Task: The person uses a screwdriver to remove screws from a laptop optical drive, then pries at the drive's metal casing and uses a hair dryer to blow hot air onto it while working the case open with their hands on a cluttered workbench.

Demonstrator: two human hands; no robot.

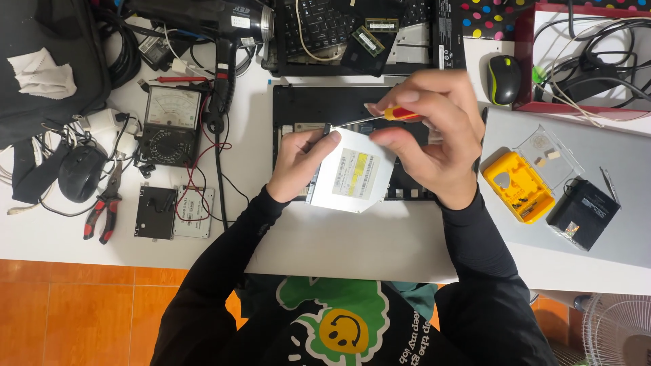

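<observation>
Head view. My left hand is clamped on the left edge of a slim optical drive, white label side up, tilted and lifted just above the opened laptop base. Holding it by the edge keeps the near corner free for the tool. My right hand is closed around a small screwdriver with a red and yellow handle, fingers pinched on the handle; the shaft points left toward the drive's upper left corner, by my left thumb. I cannot tell whether the tip sits in a screw, it is too small to read.

Around the work, on the white table: an analog multimeter with red leads to the left, red-handled pliers near the table edge, a dark mouse beside them, two flat drive units below the meter. A hot-air blower lies behind. A second stripped laptop with loose memory sticks sits just behind the base. To the right, a yellow tool case with its clear lid open, a small black box, a black and green mouse.

My right hand covers much of the base's right half.
</observation>
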